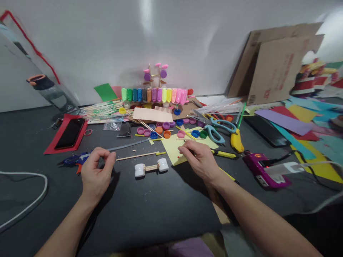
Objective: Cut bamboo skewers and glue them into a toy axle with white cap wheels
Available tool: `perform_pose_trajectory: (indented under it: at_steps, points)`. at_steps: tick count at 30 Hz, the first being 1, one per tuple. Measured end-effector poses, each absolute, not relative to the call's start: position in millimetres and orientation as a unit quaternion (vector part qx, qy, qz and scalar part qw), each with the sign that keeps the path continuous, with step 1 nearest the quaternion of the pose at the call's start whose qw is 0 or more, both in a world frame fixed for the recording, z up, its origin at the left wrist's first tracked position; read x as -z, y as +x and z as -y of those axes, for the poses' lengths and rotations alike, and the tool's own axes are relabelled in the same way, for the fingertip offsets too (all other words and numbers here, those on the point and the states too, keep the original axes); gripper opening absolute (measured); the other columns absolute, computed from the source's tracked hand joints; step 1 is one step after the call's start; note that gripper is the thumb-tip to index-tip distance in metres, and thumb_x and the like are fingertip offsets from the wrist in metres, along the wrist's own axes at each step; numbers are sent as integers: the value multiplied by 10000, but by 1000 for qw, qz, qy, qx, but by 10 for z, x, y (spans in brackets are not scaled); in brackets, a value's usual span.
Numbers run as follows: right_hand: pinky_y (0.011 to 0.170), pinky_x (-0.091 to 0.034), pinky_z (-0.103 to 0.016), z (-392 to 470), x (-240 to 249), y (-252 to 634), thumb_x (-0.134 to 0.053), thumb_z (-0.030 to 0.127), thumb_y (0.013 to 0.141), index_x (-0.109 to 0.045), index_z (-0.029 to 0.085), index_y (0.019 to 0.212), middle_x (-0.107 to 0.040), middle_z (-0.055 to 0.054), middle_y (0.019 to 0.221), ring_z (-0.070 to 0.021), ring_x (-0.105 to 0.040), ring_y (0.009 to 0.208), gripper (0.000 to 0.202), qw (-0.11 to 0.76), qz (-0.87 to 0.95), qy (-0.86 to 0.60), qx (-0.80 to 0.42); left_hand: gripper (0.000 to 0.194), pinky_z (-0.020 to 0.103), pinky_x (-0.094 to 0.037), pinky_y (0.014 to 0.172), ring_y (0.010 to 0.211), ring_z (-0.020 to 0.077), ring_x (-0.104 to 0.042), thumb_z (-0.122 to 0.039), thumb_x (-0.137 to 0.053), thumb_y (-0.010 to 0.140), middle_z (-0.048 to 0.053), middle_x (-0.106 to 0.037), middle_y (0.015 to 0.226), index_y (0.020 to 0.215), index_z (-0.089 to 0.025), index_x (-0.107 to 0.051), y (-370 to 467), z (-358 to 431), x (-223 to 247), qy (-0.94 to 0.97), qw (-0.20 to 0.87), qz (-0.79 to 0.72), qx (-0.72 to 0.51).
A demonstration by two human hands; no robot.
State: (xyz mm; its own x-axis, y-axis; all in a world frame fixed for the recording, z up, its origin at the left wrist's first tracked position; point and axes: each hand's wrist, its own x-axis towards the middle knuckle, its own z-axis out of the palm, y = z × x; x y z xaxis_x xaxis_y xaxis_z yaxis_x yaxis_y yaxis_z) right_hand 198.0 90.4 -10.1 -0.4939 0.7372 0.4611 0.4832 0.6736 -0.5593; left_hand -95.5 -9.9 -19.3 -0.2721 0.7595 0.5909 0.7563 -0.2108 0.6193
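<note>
My left hand [97, 173] is over the left of the table, thumb and fingertips brought together. Just past its thumb lies the end of a thin wooden stick [136, 156]; whether the fingers touch it, I cannot tell. Behind this hand lies a blue hot glue gun [77, 158] with an orange trigger. My right hand [199, 160] is above the yellow paper [174, 151] with its fingers curled in; their contents are hidden. Between the hands rests a small piece made of short sticks [152, 168] with white rounded ends [139, 170].
Bottle caps [167, 134], blue-handled scissors [214, 134] and a yellow cutter [225, 154] lie beyond my hands. Clay packs [154, 95] line the back. Left are a phone [70, 134] and tilted bottle [55, 94]; right, a purple power box [264, 171] with cables.
</note>
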Motion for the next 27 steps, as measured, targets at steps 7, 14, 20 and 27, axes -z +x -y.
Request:
perform_pose_trajectory:
  at_steps: [7,14,20,27]
  points:
    - [693,-472,-294,-920,156,1875,-491,176,974,-651,190,958,-701,-59,833,-177,-634,745,161,334,859,-337,-191,377,279,-353,545,541,112,-428,-58,-642,816,-59,-421,598,611,-222,-372,-981,116,268,637,-26,-570,-519]
    - [887,-506,-404,-903,97,1803,-673,388,893,-657,164,1158,-667,-141,1097,-257,-596,1017,347,236,916,-235,-225,381,294,-393,587,598,121,-476,25,-675,769,-47,-461,619,637,-210,-405,-962,106,247,675,-27,-548,-492]
    - [1085,-407,-499,-912,81,1785,-690,363,880,-658,154,1125,-589,-176,1322,-317,-438,1305,323,147,942,-220,-208,354,307,-403,604,628,131,-498,25,-671,782,-37,-484,644,663,-207,-431,-947,100,229,679,-27,-553,-482]
    - [1078,-415,-501,-884,98,1792,-655,316,900,-657,159,1100,-609,-171,1281,-309,-453,1283,254,164,937,-226,-209,322,319,-419,628,652,141,-517,9,-673,792,-27,-507,667,681,-204,-459,-958,84,252,676,-36,-558,-480]
